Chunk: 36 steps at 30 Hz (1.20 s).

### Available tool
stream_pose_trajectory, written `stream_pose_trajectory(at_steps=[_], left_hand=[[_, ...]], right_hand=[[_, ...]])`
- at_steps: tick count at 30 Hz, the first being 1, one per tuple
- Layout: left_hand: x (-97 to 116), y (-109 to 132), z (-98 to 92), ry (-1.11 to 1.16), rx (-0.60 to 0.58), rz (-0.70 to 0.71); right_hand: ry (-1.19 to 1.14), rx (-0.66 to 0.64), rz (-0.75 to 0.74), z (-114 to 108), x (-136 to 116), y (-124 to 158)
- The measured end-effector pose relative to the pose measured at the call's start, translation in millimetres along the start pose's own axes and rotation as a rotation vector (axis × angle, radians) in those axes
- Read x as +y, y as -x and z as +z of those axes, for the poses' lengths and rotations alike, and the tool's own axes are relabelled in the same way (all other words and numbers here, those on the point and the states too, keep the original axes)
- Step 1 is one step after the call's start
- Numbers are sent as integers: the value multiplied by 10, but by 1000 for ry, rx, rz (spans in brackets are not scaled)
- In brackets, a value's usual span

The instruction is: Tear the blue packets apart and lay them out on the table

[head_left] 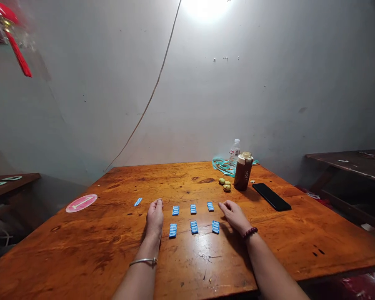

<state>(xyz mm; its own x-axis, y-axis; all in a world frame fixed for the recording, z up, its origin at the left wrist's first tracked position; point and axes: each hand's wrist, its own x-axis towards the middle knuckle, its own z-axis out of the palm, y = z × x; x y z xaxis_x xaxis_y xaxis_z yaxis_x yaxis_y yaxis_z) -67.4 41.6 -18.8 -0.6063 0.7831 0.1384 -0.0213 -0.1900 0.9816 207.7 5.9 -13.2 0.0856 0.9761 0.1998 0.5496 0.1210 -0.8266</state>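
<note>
Several small blue packets (193, 218) lie in two rows of three on the orange wooden table (118, 241). My left hand (155, 217) rests on the table just left of them, fingers curled in, with nothing visible in it. My right hand (234, 216) rests just right of the packets, fingers loosely bent, touching none of them. One more blue packet (138, 201) lies apart, further left. A silver bangle is on my left wrist and a dark bead bracelet on my right.
Behind the packets stand a brown bottle (243, 171) marked SPORT, a clear water bottle (234, 152), a teal cord (221, 166) and some small yellow-green fruits (225, 184). A black phone (271, 196) lies right. A pink round sticker (81, 203) sits left. Side benches flank the table.
</note>
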Motion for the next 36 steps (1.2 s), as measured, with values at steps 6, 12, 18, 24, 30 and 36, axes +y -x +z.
stream_pose_trajectory(at_steps=[6,12,18,24,30,36], left_hand=[[-55,-32,-4,-46,-61,0],[-74,4,17,-133,-139,20],[-100,112,83,-229,-259,36],[-112,242,145,-562,-271,181],[-83,314,165,-709,-302,171],[-98,508,313,-522,-563,163]], right_hand=[[-230,140,83,98,107,-163],[-96,58,54,297,103,-190],[220,-47,72,386,-1,-103],[362,-10,-5,574,-59,-59],[417,-43,-8,619,-89,-22],[227,-293,-205,653,-279,76]])
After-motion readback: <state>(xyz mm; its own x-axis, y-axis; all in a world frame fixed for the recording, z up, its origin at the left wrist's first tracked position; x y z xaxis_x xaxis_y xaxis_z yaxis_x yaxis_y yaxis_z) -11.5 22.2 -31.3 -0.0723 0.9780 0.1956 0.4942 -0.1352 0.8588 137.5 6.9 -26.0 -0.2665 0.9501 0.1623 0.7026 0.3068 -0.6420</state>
